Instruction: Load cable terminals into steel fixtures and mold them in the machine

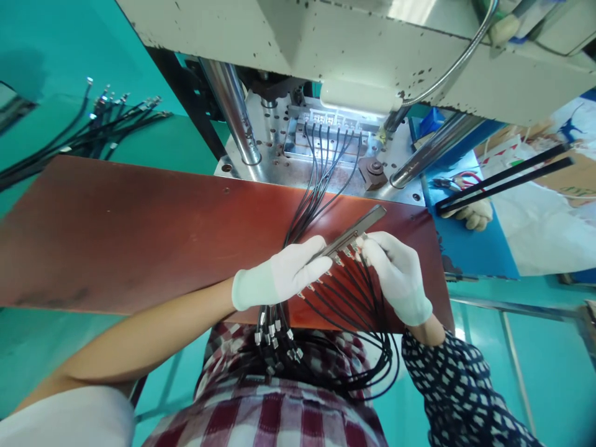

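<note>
My left hand (298,270), in a white glove, grips the left end of a narrow metal bar (356,231) tilted up to the right. At the bar's right part, my gloved right hand (395,270) pinches a small metal cable end. Several connectors (339,259) line the bar's lower edge, and their black cables (347,298) loop down over my lap. Another bundle of black cables (302,217) runs from a metal fixture (326,139) under the press and passes beneath my left hand. Its loose connector ends (274,332) hang at the board's front edge.
Two steel columns (233,112) flank the fixture under the large press head (326,37). A red-brown board (139,230) spans the front. More black cables (107,124) lie at left; pliers (447,184), a glove (475,214) and black strips (507,180) are at right.
</note>
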Tool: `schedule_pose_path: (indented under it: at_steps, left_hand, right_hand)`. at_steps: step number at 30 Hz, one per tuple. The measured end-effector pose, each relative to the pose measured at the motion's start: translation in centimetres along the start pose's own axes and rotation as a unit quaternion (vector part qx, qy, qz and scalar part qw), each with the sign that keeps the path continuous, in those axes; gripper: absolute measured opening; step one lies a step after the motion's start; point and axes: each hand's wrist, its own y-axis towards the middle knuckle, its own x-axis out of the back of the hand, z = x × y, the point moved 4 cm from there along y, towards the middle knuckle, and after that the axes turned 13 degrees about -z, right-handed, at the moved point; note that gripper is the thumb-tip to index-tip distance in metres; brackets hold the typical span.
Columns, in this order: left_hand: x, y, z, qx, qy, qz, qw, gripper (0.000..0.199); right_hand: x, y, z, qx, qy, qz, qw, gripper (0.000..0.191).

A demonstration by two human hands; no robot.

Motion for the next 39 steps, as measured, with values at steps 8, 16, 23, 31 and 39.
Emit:
schedule_pose_path:
  at_steps: [8,16,23,31,39]
  left_hand:
    - [0.2,0.2,-0.2,0.02,-0.046,0.005,0.999,0.034]
    - [0.3,0.3,-0.3,0.009,-0.032,0.013,0.999,0.031]
    - [0.3,0.3,-0.4,0.014,-0.067,0.012,0.998,0.034]
    - [0.4,0.4,-0.4,0.012,-0.063,0.011,0.998,0.033]
    - [0.3,0.3,-0.1,0.022,-0.103,0.013,0.994,0.035]
  right_hand:
    - [1.0,-0.5,-0.1,0.233,-0.208,-0.105,0.944,0.015]
    - [0.5,-0.2,1.4,0.322,-0.288,-0.124,0.894,0.023]
    - [1.4,-1.2,2.2,0.339,-0.3,-0.151,0.878,0.016]
    - [0.3,-1.6,3.3,0.378,-0.369,-0.146,0.836,0.011]
    - [0.4,-2.7,3.6,0.409,-0.386,-0.148,0.813,0.004]
